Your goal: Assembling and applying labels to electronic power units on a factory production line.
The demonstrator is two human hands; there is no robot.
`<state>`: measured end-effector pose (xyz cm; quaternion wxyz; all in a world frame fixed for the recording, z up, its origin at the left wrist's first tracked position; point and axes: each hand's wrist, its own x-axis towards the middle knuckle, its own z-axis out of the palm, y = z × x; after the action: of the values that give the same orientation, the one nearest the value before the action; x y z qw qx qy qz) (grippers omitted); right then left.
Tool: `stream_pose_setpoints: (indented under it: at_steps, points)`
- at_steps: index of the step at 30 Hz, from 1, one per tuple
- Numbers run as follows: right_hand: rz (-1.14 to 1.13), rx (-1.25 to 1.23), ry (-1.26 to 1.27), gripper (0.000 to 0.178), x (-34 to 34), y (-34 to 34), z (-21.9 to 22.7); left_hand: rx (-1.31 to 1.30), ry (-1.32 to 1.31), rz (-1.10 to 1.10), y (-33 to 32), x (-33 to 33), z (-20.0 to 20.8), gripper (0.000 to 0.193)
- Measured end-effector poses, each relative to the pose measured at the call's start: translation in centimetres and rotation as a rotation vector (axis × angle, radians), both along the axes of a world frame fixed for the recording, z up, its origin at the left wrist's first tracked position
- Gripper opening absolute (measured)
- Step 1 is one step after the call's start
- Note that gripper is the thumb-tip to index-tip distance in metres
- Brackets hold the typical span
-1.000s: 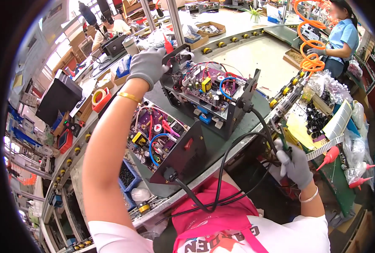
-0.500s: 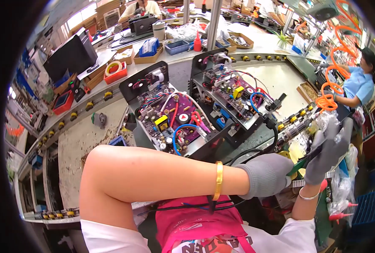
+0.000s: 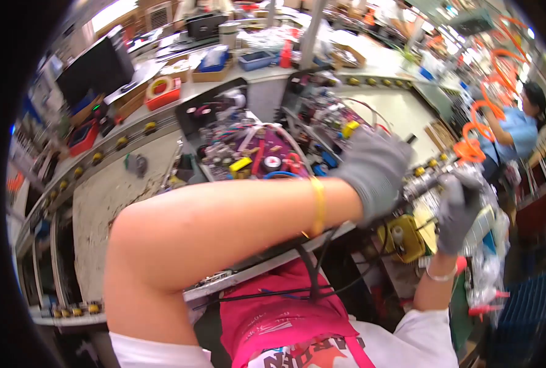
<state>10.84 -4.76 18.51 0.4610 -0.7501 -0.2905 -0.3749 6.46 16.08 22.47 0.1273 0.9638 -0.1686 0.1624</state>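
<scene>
My left hand [image 3: 377, 175], in a grey glove, reaches across to the near right corner of an open electronics unit [image 3: 328, 116] with a black upright panel, coloured wires and a yellow component. Motion blurs its fingers, and whether they hold anything is hidden. My right hand [image 3: 457, 214], gloved in the same grey, is raised farther right beside clear plastic bags [image 3: 489, 257]. Its fingers look bent, with something dark by them that blur keeps me from naming. A second open unit [image 3: 248, 147] with a purple circuit board stands left of the first, partly covered by my left forearm.
A yellow holder [image 3: 410, 240] sits below my left hand. Black cables hang across my pink apron [image 3: 273, 306]. An orange coiled hose [image 3: 481, 126] dangles at the right, near a person in blue [image 3: 518, 138]. A roller rail [image 3: 122, 142] curves round the bench.
My left hand has moved up and left, away from my right hand, to the right-hand unit. The green piece seen between the hands is out of sight. My right hand has shifted slightly left.
</scene>
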Motion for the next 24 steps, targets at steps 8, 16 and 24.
stream_pose_setpoints:
  at_steps: [8, 16, 24]
  points:
    - [0.038, -0.295, 0.241, 0.030, 1.4, 1.9, -2.5, -0.125, 0.361, -0.169, 2.3, 5.0, -2.0, 0.058]
    - [0.066, -0.446, 0.026, 0.037, 2.2, 3.8, -4.0, 0.028, 0.532, -0.134, 1.4, 6.4, -2.6, 0.042]
    - [0.570, 0.204, 0.975, 0.024, 3.4, 4.3, -3.8, -0.209, 0.753, -0.131, 1.7, 6.8, -2.9, 0.023]
